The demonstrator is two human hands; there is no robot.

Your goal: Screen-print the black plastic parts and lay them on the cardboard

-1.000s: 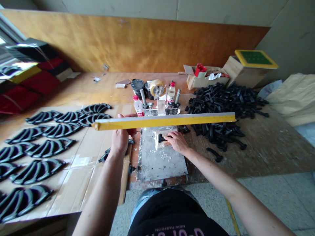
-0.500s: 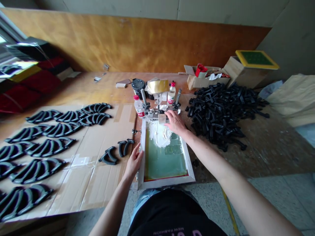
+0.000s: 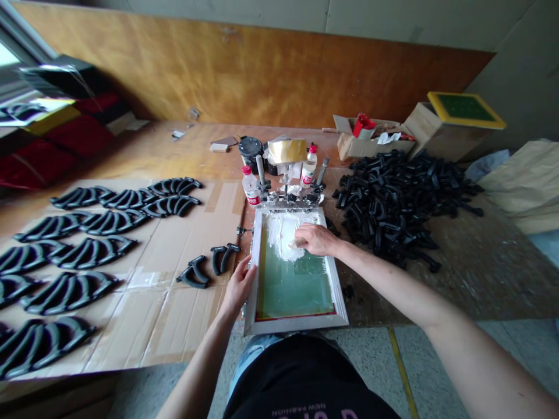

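Observation:
In front of me lies a screen-printing frame (image 3: 338, 291) with a pale metal rim and a green mesh. White ink (image 3: 279, 235) is smeared over the far part of its mesh. At the frame's left rim my left hand (image 3: 240, 285) is closed on the edge, thumb on top, fingers partly hidden. My right hand (image 3: 318, 239) is over the mesh, fingers closed round a small pale squeegee (image 3: 297, 243), its lower edge down in the ink. Beyond the frame is a metal hinge clamp (image 3: 290, 201).
Black curved handles (image 3: 72, 291) lie in fanned rows on cardboard (image 3: 161, 326) to the left. A heap of black handles (image 3: 388, 203) is at right. Two red-capped bottles, one nearer (image 3: 250, 187), and a black tub (image 3: 250, 151) stand behind the clamp. Boxes (image 3: 375, 142) sit far right.
My right hand has moved from the frame's far end toward me, with the squeegee now in the ink. My left hand has stayed at the left rim.

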